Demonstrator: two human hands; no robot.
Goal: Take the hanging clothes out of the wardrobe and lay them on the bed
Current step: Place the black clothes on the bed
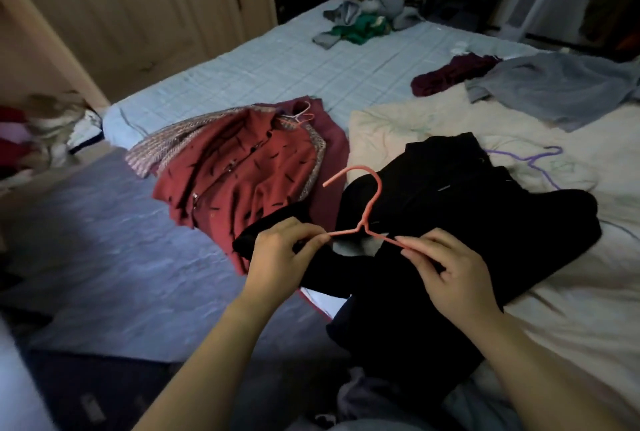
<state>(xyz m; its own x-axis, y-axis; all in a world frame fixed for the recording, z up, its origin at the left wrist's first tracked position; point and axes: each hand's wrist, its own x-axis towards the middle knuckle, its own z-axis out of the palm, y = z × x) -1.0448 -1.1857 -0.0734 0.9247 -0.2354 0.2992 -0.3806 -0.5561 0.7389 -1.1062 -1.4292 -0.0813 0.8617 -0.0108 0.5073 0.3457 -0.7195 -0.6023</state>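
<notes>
Pink hanger (pixel 360 222): held just over the black garment (pixel 467 222), hook curling toward twelve o'clock, shoulders running nine to three.
Left hand (pixel 280 254): fingertips pinch the hanger's nine o'clock shoulder.
Right hand (pixel 450 268): thumb and fingers pinch the three o'clock shoulder.
Black garment: sprawled under both hands, partly on the cream duvet (pixel 398 125), partly trailing off the bed toward six.
Red patterned shirt (pixel 235 181): flat on the bed at ten o'clock from the hands, a pale hanger hook (pixel 301 112) poking out at its collar.
Purple hanger (pixel 540 160): bare on the duvet at two o'clock.
Further off: maroon garment (pixel 446 75) and grey garment (pixel 561 91) at one o'clock, touching; green and grey heap (pixel 363 25) at twelve.
Bed (pixel 277 74): pale blue checked sheet.
Room: blue carpet (pixel 104 240) at eight o'clock, wooden doors (pixel 121 8) at eleven.
</notes>
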